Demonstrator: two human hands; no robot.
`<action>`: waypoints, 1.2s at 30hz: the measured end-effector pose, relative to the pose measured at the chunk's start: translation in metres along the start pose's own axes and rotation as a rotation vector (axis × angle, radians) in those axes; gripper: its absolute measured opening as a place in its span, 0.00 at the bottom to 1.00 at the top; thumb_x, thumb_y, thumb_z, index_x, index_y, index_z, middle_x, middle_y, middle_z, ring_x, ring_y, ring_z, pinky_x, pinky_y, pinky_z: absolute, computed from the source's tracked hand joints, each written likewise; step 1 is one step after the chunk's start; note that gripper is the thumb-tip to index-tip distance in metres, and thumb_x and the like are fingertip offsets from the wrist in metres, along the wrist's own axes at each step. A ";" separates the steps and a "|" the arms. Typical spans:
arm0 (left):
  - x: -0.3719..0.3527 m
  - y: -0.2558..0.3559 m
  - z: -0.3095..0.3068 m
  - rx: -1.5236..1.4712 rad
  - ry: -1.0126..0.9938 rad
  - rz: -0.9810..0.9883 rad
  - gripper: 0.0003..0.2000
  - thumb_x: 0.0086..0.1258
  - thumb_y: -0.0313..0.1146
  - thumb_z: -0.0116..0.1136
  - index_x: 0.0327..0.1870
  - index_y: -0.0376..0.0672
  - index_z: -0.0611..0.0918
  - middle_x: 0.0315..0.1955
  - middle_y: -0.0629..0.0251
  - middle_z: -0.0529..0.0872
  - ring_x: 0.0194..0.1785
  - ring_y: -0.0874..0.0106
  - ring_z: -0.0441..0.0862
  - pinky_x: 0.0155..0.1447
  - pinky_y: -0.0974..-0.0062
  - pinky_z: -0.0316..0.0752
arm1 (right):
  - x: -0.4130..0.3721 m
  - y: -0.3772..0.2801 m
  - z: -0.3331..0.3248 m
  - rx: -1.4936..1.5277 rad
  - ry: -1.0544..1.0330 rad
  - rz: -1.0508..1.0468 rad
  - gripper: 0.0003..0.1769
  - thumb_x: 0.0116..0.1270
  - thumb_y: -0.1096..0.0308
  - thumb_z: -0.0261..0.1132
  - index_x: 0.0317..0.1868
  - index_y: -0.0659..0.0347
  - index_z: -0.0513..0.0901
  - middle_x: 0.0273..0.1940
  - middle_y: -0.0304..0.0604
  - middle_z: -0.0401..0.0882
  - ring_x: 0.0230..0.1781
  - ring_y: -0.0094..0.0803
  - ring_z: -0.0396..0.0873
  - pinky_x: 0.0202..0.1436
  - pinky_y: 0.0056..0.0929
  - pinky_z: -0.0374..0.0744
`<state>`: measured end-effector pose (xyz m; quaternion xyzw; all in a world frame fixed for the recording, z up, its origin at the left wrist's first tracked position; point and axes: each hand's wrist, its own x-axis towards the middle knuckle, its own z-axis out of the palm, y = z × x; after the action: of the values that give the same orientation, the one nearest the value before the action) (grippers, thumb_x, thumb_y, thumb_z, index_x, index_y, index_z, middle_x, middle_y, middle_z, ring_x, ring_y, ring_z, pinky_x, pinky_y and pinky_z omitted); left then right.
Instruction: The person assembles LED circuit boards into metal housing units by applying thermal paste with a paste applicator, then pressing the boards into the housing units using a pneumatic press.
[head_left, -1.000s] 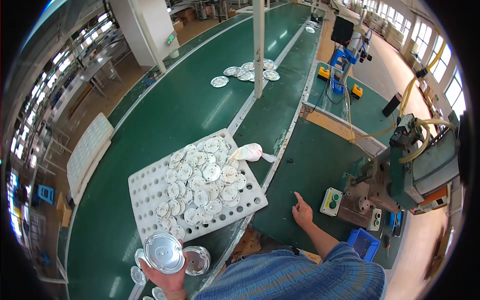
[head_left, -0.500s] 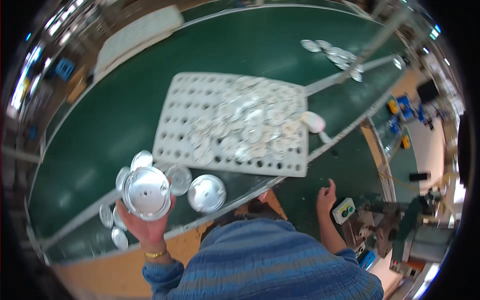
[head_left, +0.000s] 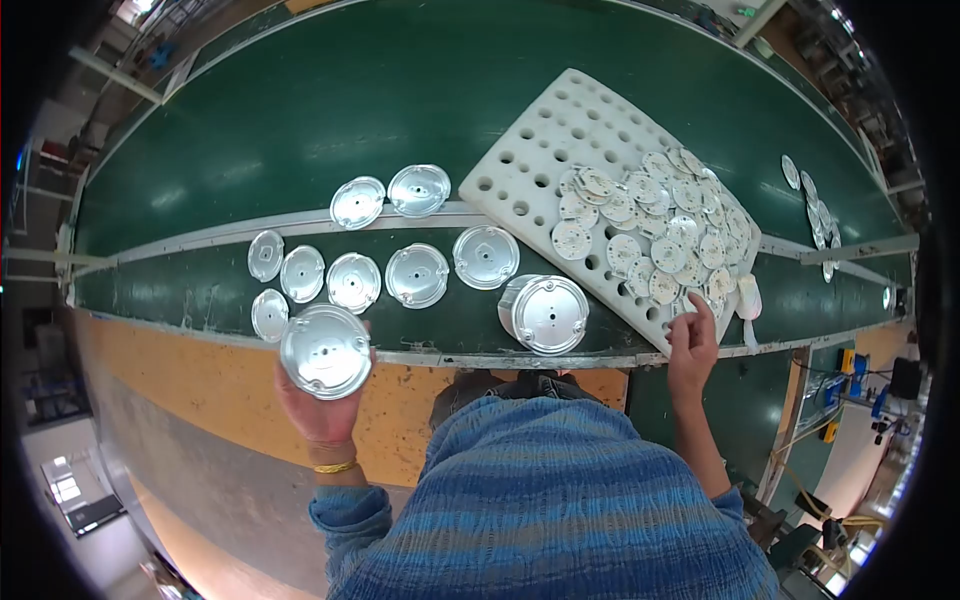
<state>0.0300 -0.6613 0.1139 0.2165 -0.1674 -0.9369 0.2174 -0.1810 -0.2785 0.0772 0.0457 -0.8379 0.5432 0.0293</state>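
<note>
My left hand (head_left: 318, 412) holds up a shallow round silver metal housing (head_left: 325, 345) from below, its face with a centre hole and small fittings at the rim turned up to me. My right hand (head_left: 692, 355) is at the front right edge of a white foam tray (head_left: 520, 165) with rows of holes. Its index finger reaches forward over the nearest discs, the other fingers curl loosely, and no held thing shows in it. A heap of thin round white discs (head_left: 668, 225) with small marks covers much of the tray.
Silver housings like the held one lie spread on the green worktop, such as one housing (head_left: 417, 275) at the middle left. A short stack of housings (head_left: 550, 315) stands near the front edge. A white bottle-like thing (head_left: 749, 298) is beside the tray; more discs (head_left: 817, 215) lie far right.
My view has swung left, showing more housings. My left hand still holds its housing. My right hand has gone from beside the green-button box to the tray's discs.
</note>
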 end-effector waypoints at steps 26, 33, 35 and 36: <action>0.047 -0.098 -0.105 0.069 0.077 -0.519 0.27 0.74 0.54 0.43 0.68 0.49 0.66 0.63 0.56 0.72 0.65 0.56 0.72 0.65 0.47 0.68 | 0.026 -0.086 0.166 -0.566 -0.857 -0.754 0.23 0.58 0.71 0.62 0.56 0.62 0.75 0.49 0.51 0.76 0.51 0.46 0.72 0.56 0.42 0.70; 0.058 -0.104 -0.095 0.140 0.082 -0.596 0.26 0.74 0.52 0.44 0.67 0.47 0.66 0.62 0.57 0.74 0.64 0.58 0.72 0.66 0.51 0.68 | 0.031 -0.083 0.154 -0.596 -0.822 -0.706 0.25 0.56 0.72 0.63 0.57 0.62 0.74 0.49 0.51 0.76 0.50 0.46 0.72 0.56 0.42 0.70; 0.059 -0.103 -0.088 0.153 0.090 -0.603 0.25 0.75 0.50 0.44 0.67 0.47 0.66 0.60 0.58 0.75 0.63 0.60 0.73 0.65 0.54 0.69 | 0.035 -0.082 0.156 -0.582 -0.822 -0.697 0.26 0.55 0.73 0.64 0.57 0.61 0.74 0.49 0.51 0.76 0.50 0.46 0.72 0.55 0.42 0.70; 0.059 -0.101 -0.087 0.197 0.097 -0.619 0.25 0.75 0.50 0.46 0.67 0.47 0.66 0.59 0.60 0.76 0.61 0.62 0.74 0.63 0.56 0.70 | 0.037 -0.081 0.158 -0.585 -0.834 -0.681 0.27 0.55 0.73 0.65 0.57 0.61 0.74 0.49 0.50 0.76 0.50 0.46 0.72 0.55 0.42 0.71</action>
<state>-0.0106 -0.6226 -0.0210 0.3217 -0.1728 -0.9264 -0.0920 -0.2089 -0.4577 0.0899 0.5098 -0.8313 0.1872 -0.1180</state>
